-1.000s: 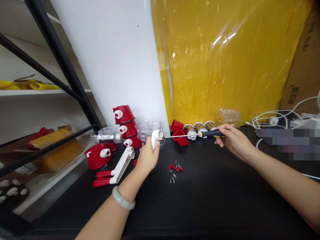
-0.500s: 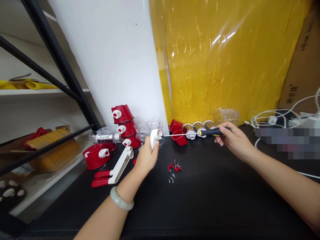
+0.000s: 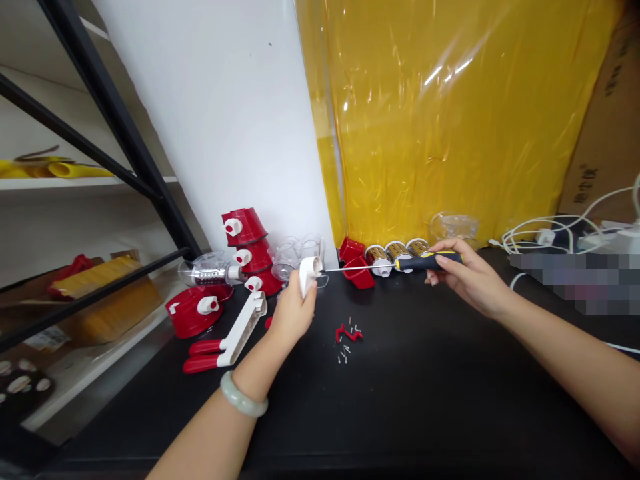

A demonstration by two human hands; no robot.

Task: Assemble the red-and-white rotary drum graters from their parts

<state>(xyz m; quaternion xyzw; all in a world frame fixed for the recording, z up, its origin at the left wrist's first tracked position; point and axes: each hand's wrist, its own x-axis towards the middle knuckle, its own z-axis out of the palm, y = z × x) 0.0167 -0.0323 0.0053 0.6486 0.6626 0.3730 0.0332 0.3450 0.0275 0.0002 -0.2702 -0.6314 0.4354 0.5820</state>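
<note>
White plastic part [image 3: 309, 270] is held up over the black table [image 3: 430, 407]. Left to right: two red-and-white handles [image 3: 242, 325] lying flat, left hand [image 3: 294, 310] gripping the part, small red pieces [image 3: 354, 336] and loose screws [image 3: 345, 356] on the table, screwdriver [image 3: 417, 263] roughly level, tip at the part's open end, right hand [image 3: 465, 275] fingers closed on its grip.

Centre of frame: left hand [image 3: 294, 311] grips white fitting [image 3: 309, 272]; right of centre, right hand [image 3: 470, 279] holds screwdriver [image 3: 417, 263], tip at fitting's opening.
</note>
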